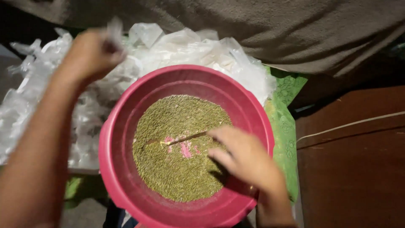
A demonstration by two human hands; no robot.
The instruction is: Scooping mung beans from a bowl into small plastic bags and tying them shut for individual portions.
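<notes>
Basin (126, 177), pink, holds green grains (181, 169) — right hand (244, 158) clamped on a spoon (181, 139) resting in them. Left hand (90, 55) closed on a clear plastic bag (114, 30) — above the bag pile (190, 50).

Grain (177, 169) in basin (126, 185), spoon (177, 140) on top. Bags (177, 46) behind/left of basin; cloth (287, 126) right, under rim.

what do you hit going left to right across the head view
left hand gripping a clear plastic bag → pile of clear plastic bags → pink basin of green grains → right hand on a spoon → green cloth → dark wooden surface
</notes>
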